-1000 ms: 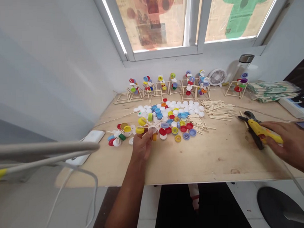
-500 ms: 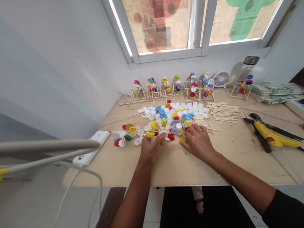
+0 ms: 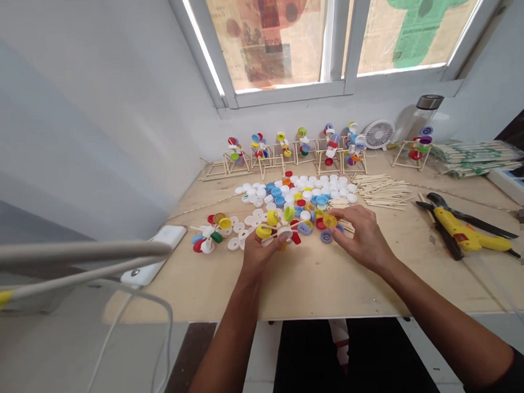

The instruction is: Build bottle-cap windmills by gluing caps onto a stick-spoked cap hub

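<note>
Pinwheel (image 3: 281, 227) in left hand (image 3: 259, 254) | yellow bottle cap (image 3: 330, 220) pinched by right hand (image 3: 362, 236)

My bench: plywood table (image 3: 317, 292) under a paper-covered window (image 3: 273, 38), white walls (image 3: 91, 111), tiled floor (image 3: 426, 351) below

The bottle caps (image 3: 296, 189) in the middle of the table (image 3: 317, 292) are showing lots of white, with blue, red and yellow mixed in. The glue gun (image 3: 465, 235) near the right edge is showing yellow and black, and the paper on the window (image 3: 411, 25) is showing a big green shape.
</note>
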`<state>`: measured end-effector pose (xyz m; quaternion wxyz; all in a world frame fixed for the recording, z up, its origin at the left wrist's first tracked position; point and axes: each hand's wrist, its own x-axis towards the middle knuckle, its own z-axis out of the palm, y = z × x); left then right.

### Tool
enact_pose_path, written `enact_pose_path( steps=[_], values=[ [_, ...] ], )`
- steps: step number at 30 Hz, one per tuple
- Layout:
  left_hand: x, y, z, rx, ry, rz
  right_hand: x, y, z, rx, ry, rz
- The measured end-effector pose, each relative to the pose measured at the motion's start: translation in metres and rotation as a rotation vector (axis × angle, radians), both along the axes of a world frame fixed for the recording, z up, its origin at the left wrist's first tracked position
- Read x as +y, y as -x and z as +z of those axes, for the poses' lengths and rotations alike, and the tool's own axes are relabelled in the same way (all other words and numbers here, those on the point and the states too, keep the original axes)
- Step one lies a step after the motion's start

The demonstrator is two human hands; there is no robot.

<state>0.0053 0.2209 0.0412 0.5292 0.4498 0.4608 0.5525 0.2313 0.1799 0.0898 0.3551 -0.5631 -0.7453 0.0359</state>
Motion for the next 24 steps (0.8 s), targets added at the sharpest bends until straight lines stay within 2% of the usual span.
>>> enact_pose_path(
  steps=[5,15,24],
  values=[
    [-0.007,-0.007,0.007,0.102,-0.061,-0.120,-0.006,0.001,0.017,0.046,0.016,0.096],
    [-0.018,-0.014,0.027,0.239,-0.122,-0.195,-0.004,0.002,0.015,-0.061,0.020,0.176],
    [-0.024,-0.015,0.026,0.293,-0.143,-0.231,-0.010,0.003,0.011,-0.077,0.038,0.188]
  ],
)
